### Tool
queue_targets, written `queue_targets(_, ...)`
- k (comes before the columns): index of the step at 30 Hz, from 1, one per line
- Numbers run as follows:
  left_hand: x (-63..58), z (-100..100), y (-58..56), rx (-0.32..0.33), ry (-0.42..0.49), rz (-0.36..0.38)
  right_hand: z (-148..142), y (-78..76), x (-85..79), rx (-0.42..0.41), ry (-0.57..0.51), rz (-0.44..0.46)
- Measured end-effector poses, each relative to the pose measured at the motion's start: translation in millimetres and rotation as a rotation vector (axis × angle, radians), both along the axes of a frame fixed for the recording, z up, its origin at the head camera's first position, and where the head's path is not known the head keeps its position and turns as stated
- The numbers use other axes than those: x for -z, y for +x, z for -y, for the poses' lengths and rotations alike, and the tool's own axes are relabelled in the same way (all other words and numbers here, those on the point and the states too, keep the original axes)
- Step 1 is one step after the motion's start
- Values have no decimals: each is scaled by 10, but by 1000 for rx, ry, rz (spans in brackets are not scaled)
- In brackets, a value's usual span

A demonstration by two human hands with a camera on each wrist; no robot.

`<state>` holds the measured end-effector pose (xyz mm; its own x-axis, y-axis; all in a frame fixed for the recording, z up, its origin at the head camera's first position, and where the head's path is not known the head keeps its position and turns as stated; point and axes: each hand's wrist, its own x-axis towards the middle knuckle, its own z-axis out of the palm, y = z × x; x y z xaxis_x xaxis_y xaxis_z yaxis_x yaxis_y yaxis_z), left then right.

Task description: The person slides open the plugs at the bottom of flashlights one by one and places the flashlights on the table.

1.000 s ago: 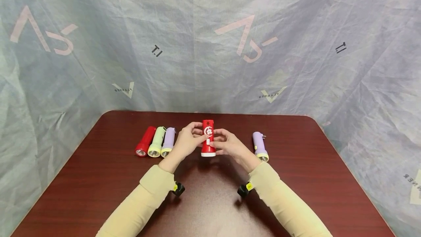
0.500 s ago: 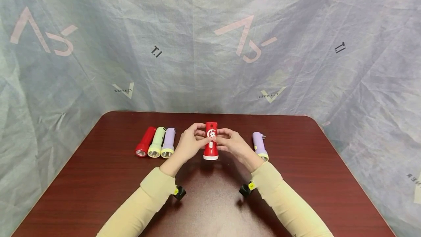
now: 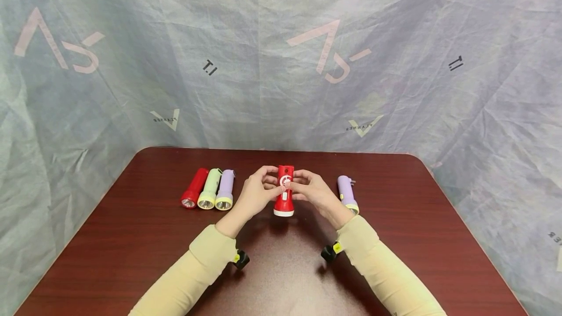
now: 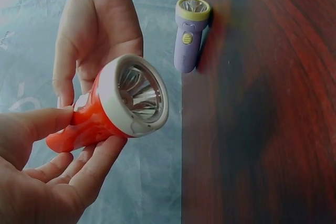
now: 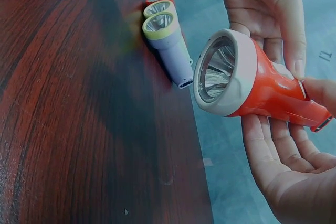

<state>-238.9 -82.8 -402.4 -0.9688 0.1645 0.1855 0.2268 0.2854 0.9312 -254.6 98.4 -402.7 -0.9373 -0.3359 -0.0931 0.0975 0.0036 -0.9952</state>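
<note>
A red flashlight (image 3: 284, 204) with a white head rim and a white emblem is held up over the middle of the table, lens end toward me. My left hand (image 3: 254, 193) grips it from the left and my right hand (image 3: 315, 191) from the right. Both thumbs meet on its upper face near the white switch, partly covering the emblem. In the left wrist view, the silver reflector of the red flashlight (image 4: 107, 106) shows inside the rim, and fingers support the body from below. The right wrist view shows the flashlight (image 5: 273, 90) resting over the right fingers.
On the table (image 3: 281, 277), to the left, lie a red flashlight (image 3: 195, 188), a pale green flashlight (image 3: 210, 188) and a purple one (image 3: 226, 189), side by side. Another purple flashlight (image 3: 346, 191) lies right of my right hand. A grey cloth (image 3: 281, 62) hangs behind.
Both hands have carried the red flashlight slightly right and toward me. The thumbs have come together on its upper face. The flashlights on the table have not moved.
</note>
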Motion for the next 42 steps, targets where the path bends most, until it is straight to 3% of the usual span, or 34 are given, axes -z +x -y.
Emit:
queue_targets(12,8,-4,-11,11,-32,4,-13,5,31,33,67,-77)
queue_targets(19,-37,2,-30,35,41,51,-25,15,63,26,100,-142)
queue_targets(27,-80,8,-78,88,94,99,-50,49,76,4,106,-173)
queue_targets(42,-96,28,-74,97,100,95,-59,60,119,-44,61,-200)
